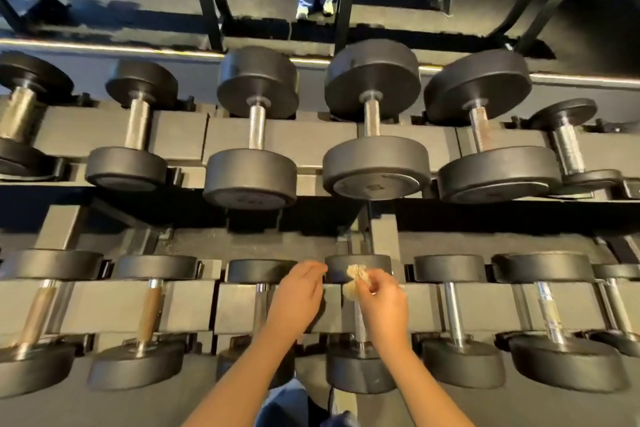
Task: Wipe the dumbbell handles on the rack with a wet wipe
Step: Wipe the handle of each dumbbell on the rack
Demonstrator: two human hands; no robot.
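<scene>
The left hand [298, 291] hovers over the rack [194, 303], fingers relaxed, holding nothing. Just right of it the right hand [382, 303] pinches the crumpled wet wipe [355, 279] directly above a dumbbell handle [360, 331] — its long axis running away from the person — wrist bent down, clearly the nearer hand.

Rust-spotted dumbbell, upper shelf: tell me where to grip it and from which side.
Grip the rust-spotted steel handle of the black dumbbell, coming from above: it lies exposed between two wide round heads, which rest on the black metal rack.
</scene>
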